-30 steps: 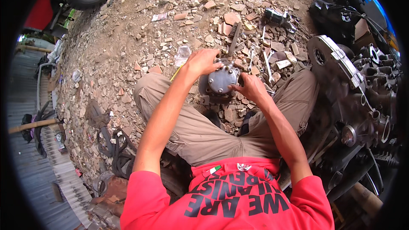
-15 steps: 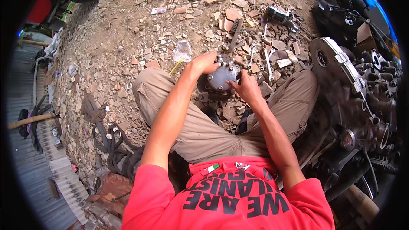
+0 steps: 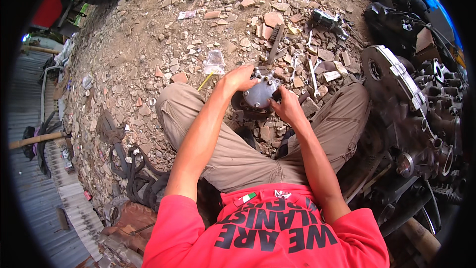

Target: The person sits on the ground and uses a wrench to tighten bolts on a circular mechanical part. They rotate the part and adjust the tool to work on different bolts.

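Only the right hand point(image 3: 289, 106) has shifted noticeably since half a second ago: its thumb tip now sits slightly closer to the near edge of the round grey cover point(image 3: 255, 94). From the left, a clear plastic container point(image 3: 214, 62) lies on the rubble point(image 3: 163, 44), with a thin yellow stick point(image 3: 204, 81) beside it, both apart from the work. Next, the left hand point(image 3: 237, 79) rests over the far-left side of the cover, thumb on top, fingers curled out of sight; how firmly it grips, I cannot tell. It looks a sound bracing spot: steady downward pressure should keep the metal housing point(image 3: 238, 102) from rocking on loose stones. The cover, studded with bolt heads point(image 3: 257, 104), faces up between the person's knees. Just beyond it lies a brush point(image 3: 275, 43), handy for loose grit. At the cover's right edge, the right thumb and forefinger bend toward each other; whether they pinch anything small is unclear. Short, light finger movements suit this tight spot, keeping the bolt heads in sight. Farther right lie spanners point(image 3: 313, 76), then a bulky engine assembly point(image 3: 396, 114).
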### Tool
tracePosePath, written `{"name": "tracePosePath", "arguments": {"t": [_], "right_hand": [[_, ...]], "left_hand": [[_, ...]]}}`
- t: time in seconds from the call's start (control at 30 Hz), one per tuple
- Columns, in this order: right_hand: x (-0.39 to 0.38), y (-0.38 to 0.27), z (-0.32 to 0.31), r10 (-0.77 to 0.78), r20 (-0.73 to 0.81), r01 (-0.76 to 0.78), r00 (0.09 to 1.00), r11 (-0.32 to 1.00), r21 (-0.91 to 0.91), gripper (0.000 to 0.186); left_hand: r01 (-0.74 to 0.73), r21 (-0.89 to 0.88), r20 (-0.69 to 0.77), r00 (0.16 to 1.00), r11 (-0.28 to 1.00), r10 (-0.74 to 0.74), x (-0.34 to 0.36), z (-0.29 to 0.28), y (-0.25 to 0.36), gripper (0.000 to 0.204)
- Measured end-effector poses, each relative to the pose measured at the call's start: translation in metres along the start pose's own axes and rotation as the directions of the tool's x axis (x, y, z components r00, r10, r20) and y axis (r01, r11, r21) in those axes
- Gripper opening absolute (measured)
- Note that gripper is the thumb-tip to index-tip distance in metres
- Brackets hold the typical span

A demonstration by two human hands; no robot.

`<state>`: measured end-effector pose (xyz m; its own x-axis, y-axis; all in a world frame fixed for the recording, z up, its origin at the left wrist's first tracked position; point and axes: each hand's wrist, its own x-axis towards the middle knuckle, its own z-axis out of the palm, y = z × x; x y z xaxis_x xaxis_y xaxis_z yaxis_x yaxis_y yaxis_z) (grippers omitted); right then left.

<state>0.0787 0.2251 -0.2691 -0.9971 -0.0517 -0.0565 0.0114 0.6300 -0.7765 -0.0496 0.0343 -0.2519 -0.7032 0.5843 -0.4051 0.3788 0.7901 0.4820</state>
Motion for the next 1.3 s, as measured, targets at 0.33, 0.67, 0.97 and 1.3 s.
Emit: {"name": "tracePosePath", "arguments": {"t": [0.33, 0.67, 0.97, 1.3], "right_hand": [[-0.003, -0.014, 0.006, -0.075, -0.019, 0.073, 0.997, 0.993, -0.093, 0.038], [0.000, -0.002, 0.007, -0.139, -0.002, 0.136, 0.990, 0.976, -0.171, 0.034], [0.001, -0.007, 0.010, 0.085, 0.006, -0.082, 0.996, 0.977, -0.197, 0.041], [0.000, -0.006, 0.009, -0.009, 0.008, 0.010, 1.000, 0.985, -0.171, 0.037]], "left_hand": [[-0.029, -0.016, -0.027, 0.999, 0.999, 0.029, -0.002, 0.003, -0.002, 0.055], [-0.033, 0.014, -0.014, 0.999, 0.999, 0.033, 0.000, 0.004, -0.003, 0.055], [-0.068, -0.016, -0.024, 0.997, 0.998, 0.067, -0.009, -0.004, 0.004, 0.052], [-0.009, 0.003, 0.039, 0.999, 1.000, 0.009, 0.000, 0.003, -0.005, 0.051]]}}
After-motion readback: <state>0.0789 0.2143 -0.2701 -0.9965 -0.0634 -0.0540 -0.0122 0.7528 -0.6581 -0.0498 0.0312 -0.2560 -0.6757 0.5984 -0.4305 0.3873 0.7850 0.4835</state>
